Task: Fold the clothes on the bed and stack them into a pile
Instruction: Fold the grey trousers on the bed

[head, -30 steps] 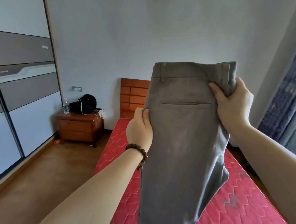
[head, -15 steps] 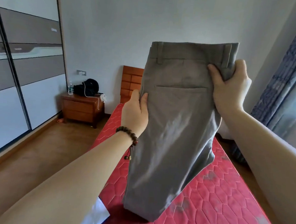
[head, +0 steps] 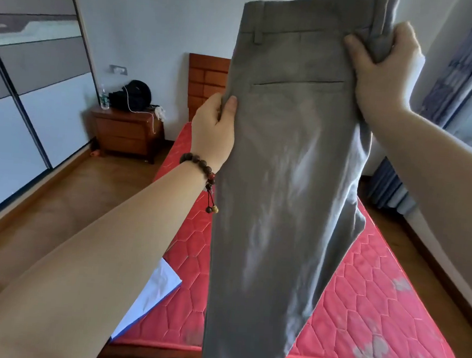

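A pair of grey trousers hangs in the air in front of me, folded lengthwise with the back pocket facing me. My right hand grips the waistband at its right corner, high up. My left hand, with a bead bracelet on the wrist, pinches the left edge below the waistband. The legs drop past the foot of the red quilted mattress and out of the frame's bottom. A white piece of cloth lies at the mattress's near left corner, partly hidden by my left forearm.
A wooden nightstand with a black bag and a bottle stands left of the wooden headboard. Sliding wardrobe doors line the left wall. Blue curtains hang on the right. Wooden floor runs along both sides of the bed.
Both hands have lifted the trousers higher, so the waistband now reaches the top of the view. The view has tilted down and shows the bed's foot edge and the white cloth.
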Action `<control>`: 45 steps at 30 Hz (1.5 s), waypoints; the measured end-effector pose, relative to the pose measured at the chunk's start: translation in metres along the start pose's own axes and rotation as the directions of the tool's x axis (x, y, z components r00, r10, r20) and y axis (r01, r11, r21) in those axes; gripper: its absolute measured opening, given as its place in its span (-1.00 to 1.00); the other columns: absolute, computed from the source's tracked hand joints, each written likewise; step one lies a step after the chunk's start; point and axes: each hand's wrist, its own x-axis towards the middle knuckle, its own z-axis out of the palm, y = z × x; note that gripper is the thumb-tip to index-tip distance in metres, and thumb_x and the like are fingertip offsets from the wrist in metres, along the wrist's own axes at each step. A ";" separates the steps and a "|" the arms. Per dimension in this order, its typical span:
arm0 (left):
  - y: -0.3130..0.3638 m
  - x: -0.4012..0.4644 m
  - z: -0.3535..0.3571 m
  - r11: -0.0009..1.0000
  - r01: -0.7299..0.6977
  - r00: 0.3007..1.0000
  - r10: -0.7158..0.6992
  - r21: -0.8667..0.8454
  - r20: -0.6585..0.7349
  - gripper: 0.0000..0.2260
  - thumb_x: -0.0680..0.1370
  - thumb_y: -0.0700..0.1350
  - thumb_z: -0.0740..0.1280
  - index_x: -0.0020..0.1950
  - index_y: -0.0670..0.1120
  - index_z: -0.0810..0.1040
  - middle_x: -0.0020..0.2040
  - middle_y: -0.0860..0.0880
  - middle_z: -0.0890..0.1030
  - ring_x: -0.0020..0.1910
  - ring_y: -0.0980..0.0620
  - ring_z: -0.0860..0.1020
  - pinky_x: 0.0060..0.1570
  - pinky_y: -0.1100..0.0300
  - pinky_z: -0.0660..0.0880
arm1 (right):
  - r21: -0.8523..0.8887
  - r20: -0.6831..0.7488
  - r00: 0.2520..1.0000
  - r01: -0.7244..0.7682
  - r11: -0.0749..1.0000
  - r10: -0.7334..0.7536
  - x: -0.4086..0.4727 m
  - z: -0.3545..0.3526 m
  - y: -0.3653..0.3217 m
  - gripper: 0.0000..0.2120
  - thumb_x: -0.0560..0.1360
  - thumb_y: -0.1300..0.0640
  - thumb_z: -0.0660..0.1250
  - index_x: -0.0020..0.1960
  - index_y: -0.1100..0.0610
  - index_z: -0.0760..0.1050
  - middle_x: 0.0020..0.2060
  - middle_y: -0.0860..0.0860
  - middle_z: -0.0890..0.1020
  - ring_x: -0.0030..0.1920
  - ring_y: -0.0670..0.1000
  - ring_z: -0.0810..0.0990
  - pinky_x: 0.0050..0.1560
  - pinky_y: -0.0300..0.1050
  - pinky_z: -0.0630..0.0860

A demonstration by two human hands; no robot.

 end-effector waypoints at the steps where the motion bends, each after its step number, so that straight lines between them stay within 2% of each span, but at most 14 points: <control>1: -0.015 0.001 0.003 0.999 0.041 0.998 -0.040 -0.009 0.041 -0.69 0.64 -0.10 0.23 -0.31 -0.07 0.33 -0.37 0.03 0.37 -0.37 0.17 0.34 -0.31 0.28 0.27 | 0.001 0.026 0.999 -0.040 0.999 0.040 -0.003 0.011 0.016 -0.59 0.36 -0.26 0.39 -0.22 0.01 0.30 -0.39 -0.19 0.37 -0.33 -0.17 0.31 -0.31 -0.35 0.29; 4: -0.065 0.008 0.018 0.990 0.135 0.982 -0.138 0.035 0.126 -0.78 0.59 0.00 0.33 -0.17 -0.10 0.47 -0.30 0.07 0.50 -0.33 0.19 0.45 -0.29 0.36 0.35 | -0.045 0.146 0.976 -0.158 0.986 0.163 -0.028 0.054 0.074 -0.62 0.38 -0.18 0.44 -0.17 0.09 0.39 -0.38 -0.19 0.43 -0.36 -0.15 0.35 -0.38 -0.44 0.26; 7: -0.119 0.017 0.042 0.971 0.218 0.965 -0.230 0.102 0.128 -0.82 0.55 -0.05 0.39 -0.05 -0.16 0.53 -0.21 0.07 0.56 -0.24 0.14 0.51 -0.31 0.47 0.32 | -0.122 0.283 0.917 -0.257 0.959 0.282 -0.067 0.100 0.133 -0.66 0.41 -0.09 0.47 -0.17 0.12 0.41 -0.34 -0.18 0.49 -0.35 -0.22 0.41 -0.37 -0.46 0.28; 11: -0.194 0.014 0.070 0.931 0.304 0.922 -0.341 0.200 0.184 -0.91 0.54 -0.16 0.37 -0.03 -0.17 0.52 -0.18 0.03 0.55 -0.21 0.07 0.49 -0.28 0.31 0.28 | -0.187 0.329 0.843 -0.383 0.905 0.425 -0.105 0.144 0.198 -0.61 0.42 -0.06 0.48 -0.09 0.24 0.46 -0.22 0.02 0.61 -0.19 0.01 0.55 -0.11 -0.12 0.46; 13: -0.225 0.012 0.083 0.915 0.355 0.894 -0.393 0.193 0.214 -0.94 0.56 -0.17 0.35 -0.04 -0.12 0.49 -0.21 0.09 0.53 -0.23 0.14 0.48 -0.31 0.38 0.30 | -0.213 0.334 0.820 -0.415 0.884 0.465 -0.114 0.159 0.223 -0.62 0.42 -0.06 0.48 -0.08 0.23 0.47 -0.17 0.07 0.62 -0.12 0.06 0.56 -0.04 -0.03 0.47; 18: -0.286 0.002 0.125 0.870 0.437 0.852 -0.481 0.228 0.206 -0.95 0.60 -0.12 0.29 -0.04 -0.07 0.47 -0.24 0.14 0.51 -0.27 0.28 0.47 -0.31 0.49 0.33 | -0.246 0.353 0.760 -0.488 0.837 0.546 -0.131 0.185 0.287 -0.65 0.40 -0.04 0.50 -0.10 0.20 0.47 -0.26 -0.04 0.59 -0.27 -0.16 0.50 -0.28 -0.44 0.34; 24: -0.356 -0.014 0.183 0.850 0.353 0.899 -0.424 0.391 0.110 -0.90 0.62 -0.08 0.24 -0.08 0.02 0.37 -0.34 0.10 0.48 -0.37 0.18 0.46 -0.43 0.32 0.28 | -0.209 0.392 0.716 -0.542 0.814 0.577 -0.147 0.220 0.385 -0.64 0.39 -0.06 0.51 -0.12 0.18 0.46 -0.29 -0.09 0.59 -0.28 -0.26 0.51 -0.28 -0.50 0.34; 28: -0.420 -0.012 0.226 0.804 0.296 0.915 -0.394 0.516 0.088 -0.86 0.64 -0.05 0.19 -0.06 -0.07 0.36 -0.41 0.06 0.43 -0.42 -0.08 0.45 -0.46 0.11 0.23 | -0.190 0.396 0.714 -0.551 0.812 0.577 -0.158 0.258 0.453 -0.60 0.40 -0.08 0.49 -0.18 0.19 0.39 -0.36 -0.11 0.55 -0.32 -0.28 0.50 -0.31 -0.45 0.34; 32: -0.495 0.011 0.260 0.763 0.309 0.899 -0.429 0.568 0.088 -0.83 0.65 -0.03 0.19 0.08 -0.11 0.44 -0.28 0.01 0.48 -0.24 -0.21 0.53 -0.33 0.10 0.28 | -0.239 0.383 0.680 -0.581 0.778 0.625 -0.163 0.319 0.516 -0.56 0.41 -0.14 0.46 -0.13 0.19 0.36 -0.31 -0.09 0.53 -0.30 -0.24 0.47 -0.30 -0.43 0.31; 33: -0.517 0.015 0.268 0.724 0.333 0.878 -0.472 0.604 0.082 -0.77 0.65 0.01 0.18 0.23 -0.08 0.43 -0.14 -0.04 0.52 -0.13 -0.18 0.56 -0.26 0.12 0.31 | -0.279 0.400 0.646 -0.590 0.758 0.650 -0.166 0.335 0.534 -0.56 0.41 -0.16 0.46 -0.05 0.15 0.38 -0.23 -0.06 0.55 -0.22 -0.20 0.50 -0.24 -0.42 0.31; 35: -0.562 0.012 0.277 0.591 0.389 0.793 -0.606 0.706 0.070 -0.56 0.64 0.09 0.15 0.50 0.00 0.23 0.15 -0.14 0.49 0.06 -0.16 0.54 -0.14 0.10 0.35 | -0.422 0.453 0.518 -0.592 0.686 0.726 -0.182 0.359 0.570 -0.44 0.42 -0.17 0.45 0.23 0.14 0.36 0.07 0.08 0.54 0.06 0.07 0.53 -0.01 -0.18 0.38; 37: -0.604 -0.009 0.278 0.493 0.387 0.706 -0.702 0.779 0.094 -0.49 0.64 0.14 0.12 0.55 0.02 0.13 0.26 -0.18 0.44 0.17 -0.18 0.50 -0.02 0.01 0.42 | -0.541 0.501 0.419 -0.531 0.652 0.757 -0.213 0.369 0.603 -0.33 0.43 -0.17 0.43 0.39 0.13 0.28 0.26 0.16 0.42 0.23 0.19 0.45 0.12 -0.02 0.40; 41: -0.662 -0.079 0.277 0.357 0.355 0.540 -0.833 0.864 0.123 -0.48 0.63 0.13 0.12 0.53 -0.06 0.19 0.31 -0.24 0.42 0.25 -0.25 0.44 0.17 -0.09 0.43 | -0.638 0.568 0.288 -0.437 0.634 0.771 -0.292 0.366 0.647 -0.41 0.48 -0.08 0.39 0.42 0.08 0.28 0.31 0.12 0.36 0.26 0.20 0.43 0.16 0.02 0.45; 45: -0.697 -0.135 0.283 0.173 0.417 0.352 -0.936 0.893 0.017 -0.43 0.62 0.15 0.17 0.52 -0.14 0.16 0.36 -0.24 0.37 0.32 -0.25 0.37 0.22 -0.08 0.37 | -0.694 0.597 0.146 -0.399 0.599 0.789 -0.356 0.373 0.667 -0.43 0.54 -0.08 0.32 0.48 -0.03 0.21 0.31 0.12 0.33 0.29 0.20 0.38 0.08 -0.02 0.42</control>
